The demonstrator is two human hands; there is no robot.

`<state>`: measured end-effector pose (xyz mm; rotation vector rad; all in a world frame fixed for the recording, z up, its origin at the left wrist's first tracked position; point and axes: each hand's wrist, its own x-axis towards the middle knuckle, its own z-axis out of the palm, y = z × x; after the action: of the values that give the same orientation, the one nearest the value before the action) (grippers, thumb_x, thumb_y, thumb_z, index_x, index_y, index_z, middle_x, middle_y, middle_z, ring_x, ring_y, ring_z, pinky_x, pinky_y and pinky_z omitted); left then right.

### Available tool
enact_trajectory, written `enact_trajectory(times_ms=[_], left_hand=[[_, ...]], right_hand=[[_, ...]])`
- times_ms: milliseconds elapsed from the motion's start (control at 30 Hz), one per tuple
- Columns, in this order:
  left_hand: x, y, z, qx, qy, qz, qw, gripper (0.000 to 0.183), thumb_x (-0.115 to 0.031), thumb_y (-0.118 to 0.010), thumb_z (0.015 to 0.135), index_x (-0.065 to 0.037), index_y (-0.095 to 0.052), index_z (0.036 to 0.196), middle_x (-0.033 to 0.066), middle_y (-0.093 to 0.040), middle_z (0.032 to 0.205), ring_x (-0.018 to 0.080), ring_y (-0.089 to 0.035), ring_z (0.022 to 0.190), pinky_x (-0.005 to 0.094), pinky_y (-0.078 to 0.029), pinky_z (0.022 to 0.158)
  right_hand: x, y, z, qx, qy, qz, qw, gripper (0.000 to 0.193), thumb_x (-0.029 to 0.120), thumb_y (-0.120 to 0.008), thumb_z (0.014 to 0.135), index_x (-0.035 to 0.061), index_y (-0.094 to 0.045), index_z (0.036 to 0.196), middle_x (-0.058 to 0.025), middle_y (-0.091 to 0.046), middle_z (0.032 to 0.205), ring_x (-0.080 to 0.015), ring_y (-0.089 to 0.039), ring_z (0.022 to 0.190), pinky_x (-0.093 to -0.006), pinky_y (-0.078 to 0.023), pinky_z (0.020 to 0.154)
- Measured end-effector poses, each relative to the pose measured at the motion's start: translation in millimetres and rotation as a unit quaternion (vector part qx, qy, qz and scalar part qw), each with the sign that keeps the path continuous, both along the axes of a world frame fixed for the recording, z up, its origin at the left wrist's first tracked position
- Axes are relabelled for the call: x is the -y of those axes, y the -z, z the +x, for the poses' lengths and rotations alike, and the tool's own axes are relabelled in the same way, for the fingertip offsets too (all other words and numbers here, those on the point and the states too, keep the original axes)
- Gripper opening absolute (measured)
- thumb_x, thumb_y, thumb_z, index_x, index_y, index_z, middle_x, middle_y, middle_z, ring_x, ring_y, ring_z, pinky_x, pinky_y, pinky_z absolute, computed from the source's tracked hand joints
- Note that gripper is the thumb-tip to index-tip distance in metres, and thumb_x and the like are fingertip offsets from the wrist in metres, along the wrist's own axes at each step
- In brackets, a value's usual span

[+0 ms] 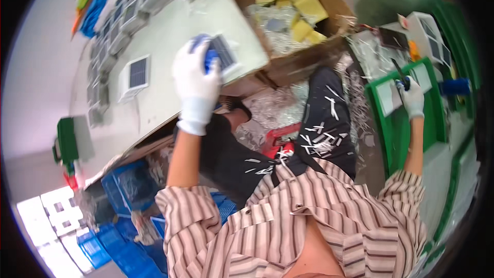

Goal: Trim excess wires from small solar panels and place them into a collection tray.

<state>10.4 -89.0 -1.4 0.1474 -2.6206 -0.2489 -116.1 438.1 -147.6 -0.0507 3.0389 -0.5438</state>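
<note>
My left hand [196, 88], in a white glove, grips a small white box with a dark solar panel on top [225, 56] at the near edge of the pale table [170, 36]; something blue shows between its fingers. My right hand [413, 98], also gloved, reaches out to the right and holds a thin dark tool [399, 73] over a white sheet in a green tray [393, 123]. My lap in dark trousers [319, 139] is strewn with white paper shreds.
Several more solar-panel boxes [135, 73] stand in rows on the table. An open cardboard carton [288, 15] holds yellow foam pieces and shreds. Another panel unit [429, 38] sits at the far right. Blue crates [123, 247] lie on the floor at lower left.
</note>
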Motion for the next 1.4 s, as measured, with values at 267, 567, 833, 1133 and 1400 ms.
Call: enact_trajectory(times_ms=[267,567,833,1133,1400], left_hand=[[-61,-8,-16,0.008,0.039,0.024,0.999,0.043,-0.008,-0.066,0.071,-0.006,-0.06,0.113,0.0141,-0.055,0.117,0.0344,-0.05,0.111,0.0438,-0.039,0.097],[-54,-17,1,0.001,0.12,0.024,0.992,0.056,-0.025,-0.074,0.07,-0.007,-0.055,0.12,0.015,-0.053,0.123,0.0382,-0.047,0.116,0.0472,-0.037,0.1],[-21,-43,50,0.106,0.162,-0.143,0.971,0.063,-0.013,-0.076,0.059,-0.017,-0.059,0.12,0.0133,-0.054,0.123,0.0356,-0.05,0.116,0.0505,-0.037,0.101],[72,-39,95,0.131,-0.076,-0.137,0.979,0.047,-0.007,-0.066,0.073,-0.007,-0.059,0.119,0.016,-0.058,0.119,0.0356,-0.053,0.11,0.0427,-0.041,0.095],[-45,-23,-4,-0.006,0.015,-0.032,0.999,0.043,-0.018,-0.066,0.072,-0.007,-0.058,0.113,0.0176,-0.054,0.116,0.0357,-0.048,0.111,0.0451,-0.034,0.1]], right_hand=[[305,-34,61,0.179,-0.167,-0.611,0.753,0.025,0.02,-0.073,0.079,0.0017,-0.062,0.092,0.0013,-0.058,0.07,-0.0072,-0.053,0.059,-0.0236,-0.046,0.055],[325,-88,42,0.196,-0.096,-0.715,0.664,0.014,0.015,-0.058,0.085,0.0023,-0.063,0.081,0.0039,-0.05,0.057,-0.004,-0.042,0.046,-0.0205,-0.031,0.042],[328,-101,67,0.232,-0.104,-0.742,0.62,0.012,0.011,-0.066,0.081,-0.0004,-0.064,0.076,-0.0011,-0.055,0.058,-0.0058,-0.048,0.046,-0.0217,-0.042,0.042],[326,-101,75,0.2,-0.064,-0.725,0.656,0.012,0.012,-0.065,0.083,0.0004,-0.062,0.08,-0.0005,-0.051,0.056,-0.007,-0.048,0.043,-0.0221,-0.039,0.041],[311,-83,77,0.268,-0.102,-0.715,0.638,0.011,0.009,-0.062,0.084,-0.0001,-0.058,0.088,-0.0027,-0.055,0.069,-0.0086,-0.052,0.052,-0.0222,-0.044,0.049]])
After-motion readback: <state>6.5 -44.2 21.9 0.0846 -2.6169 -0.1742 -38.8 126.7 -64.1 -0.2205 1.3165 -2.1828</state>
